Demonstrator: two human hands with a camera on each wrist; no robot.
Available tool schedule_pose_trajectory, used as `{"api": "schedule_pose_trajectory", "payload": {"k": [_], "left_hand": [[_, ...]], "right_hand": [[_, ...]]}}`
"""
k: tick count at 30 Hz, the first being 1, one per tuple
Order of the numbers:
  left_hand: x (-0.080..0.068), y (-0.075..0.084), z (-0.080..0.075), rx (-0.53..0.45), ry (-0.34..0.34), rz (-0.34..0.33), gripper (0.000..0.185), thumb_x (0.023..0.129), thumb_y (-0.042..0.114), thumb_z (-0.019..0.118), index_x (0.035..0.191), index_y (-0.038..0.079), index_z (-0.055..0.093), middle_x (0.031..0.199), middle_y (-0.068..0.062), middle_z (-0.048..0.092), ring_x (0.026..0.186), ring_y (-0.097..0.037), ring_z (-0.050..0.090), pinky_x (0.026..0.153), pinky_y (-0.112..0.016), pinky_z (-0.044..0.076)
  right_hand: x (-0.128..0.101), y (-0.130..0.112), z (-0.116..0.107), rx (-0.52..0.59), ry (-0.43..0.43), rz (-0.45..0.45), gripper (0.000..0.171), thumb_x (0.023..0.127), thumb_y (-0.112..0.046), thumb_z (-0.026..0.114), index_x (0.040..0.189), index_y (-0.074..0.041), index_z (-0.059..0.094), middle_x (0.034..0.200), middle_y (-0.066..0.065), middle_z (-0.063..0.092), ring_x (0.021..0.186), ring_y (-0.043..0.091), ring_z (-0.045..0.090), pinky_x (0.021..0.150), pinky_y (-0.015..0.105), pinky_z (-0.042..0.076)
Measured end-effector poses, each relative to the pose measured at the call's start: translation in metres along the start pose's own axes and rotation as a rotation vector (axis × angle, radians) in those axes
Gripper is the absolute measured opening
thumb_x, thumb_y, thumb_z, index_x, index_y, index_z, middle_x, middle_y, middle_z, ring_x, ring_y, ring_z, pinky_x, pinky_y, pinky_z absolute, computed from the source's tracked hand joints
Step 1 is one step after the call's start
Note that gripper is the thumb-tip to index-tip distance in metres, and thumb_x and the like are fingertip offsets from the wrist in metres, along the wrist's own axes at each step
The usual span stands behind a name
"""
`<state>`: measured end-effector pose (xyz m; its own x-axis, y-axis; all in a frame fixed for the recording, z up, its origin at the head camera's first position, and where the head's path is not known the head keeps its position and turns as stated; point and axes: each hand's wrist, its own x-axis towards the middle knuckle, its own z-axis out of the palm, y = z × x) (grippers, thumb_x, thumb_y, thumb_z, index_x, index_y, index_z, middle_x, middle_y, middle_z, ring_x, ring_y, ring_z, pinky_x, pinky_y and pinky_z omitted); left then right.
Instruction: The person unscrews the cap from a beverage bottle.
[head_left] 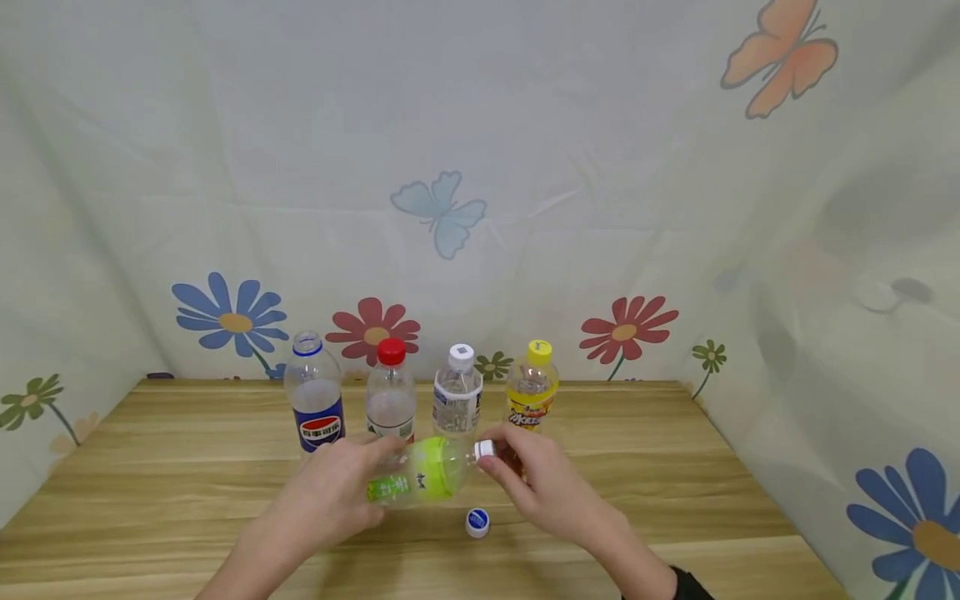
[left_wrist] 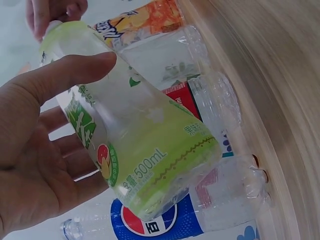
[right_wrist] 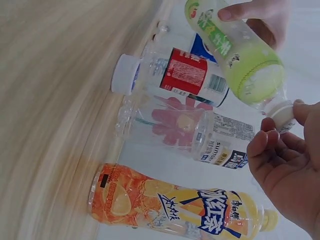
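My left hand grips a clear plastic bottle with a yellow-green label, holding it tilted above the table with its neck toward the right. In the left wrist view, the thumb lies across the bottle and "500mL" shows near its base. My right hand pinches the white cap at the bottle's neck; the right wrist view shows thumb and fingertips around this cap. Whether the cap is tight or loose I cannot tell. Below the neck, a loose white cap with a blue top lies on the table.
Behind the hands stand an uncapped Pepsi bottle, a red-capped bottle, a white-capped clear bottle and a yellow-capped bottle in a row. The wood-grain table meets a flower-printed curtain at the back.
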<state>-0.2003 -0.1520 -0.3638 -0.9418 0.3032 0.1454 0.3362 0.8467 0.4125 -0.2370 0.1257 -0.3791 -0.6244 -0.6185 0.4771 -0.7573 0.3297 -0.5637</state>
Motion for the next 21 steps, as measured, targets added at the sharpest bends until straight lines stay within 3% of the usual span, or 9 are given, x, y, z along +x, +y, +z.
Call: {"api": "schedule_pose_trajectory", "payload": {"k": [6,13,21], "left_hand": [[-0.0009,0.0029,-0.0006,0.008,0.017,0.002,0.071,0.067,0.006,0.095,0.131,0.02,0.07,0.123,-0.002,0.071,0.107,-0.022,0.067,0.092,-0.051,0.057],[-0.0014,0.0038,-0.0018,0.007,0.026,0.015,0.071,0.066,0.005,0.095,0.131,0.019,0.07,0.122,-0.002,0.072,0.108,-0.023,0.068,0.091,-0.05,0.058],[-0.0032,0.0027,-0.0041,0.0,0.029,0.052,0.068,0.067,0.003,0.094,0.13,0.017,0.071,0.125,-0.004,0.071,0.111,-0.026,0.068,0.091,-0.051,0.058]], "right_hand": [[0.0001,-0.0027,-0.0032,0.01,0.0,-0.021,0.012,0.105,-0.02,0.06,0.116,-0.013,0.061,0.09,-0.005,0.061,0.073,0.01,0.054,0.058,0.023,0.051],[-0.001,-0.0025,-0.005,-0.002,-0.015,-0.031,0.013,0.104,-0.017,0.062,0.116,-0.013,0.061,0.093,-0.01,0.059,0.076,0.009,0.054,0.061,0.023,0.052],[0.0,0.0,-0.0059,-0.013,-0.016,-0.151,0.017,0.101,-0.006,0.065,0.117,-0.008,0.059,0.097,-0.007,0.059,0.078,0.007,0.054,0.063,0.022,0.054]]}}
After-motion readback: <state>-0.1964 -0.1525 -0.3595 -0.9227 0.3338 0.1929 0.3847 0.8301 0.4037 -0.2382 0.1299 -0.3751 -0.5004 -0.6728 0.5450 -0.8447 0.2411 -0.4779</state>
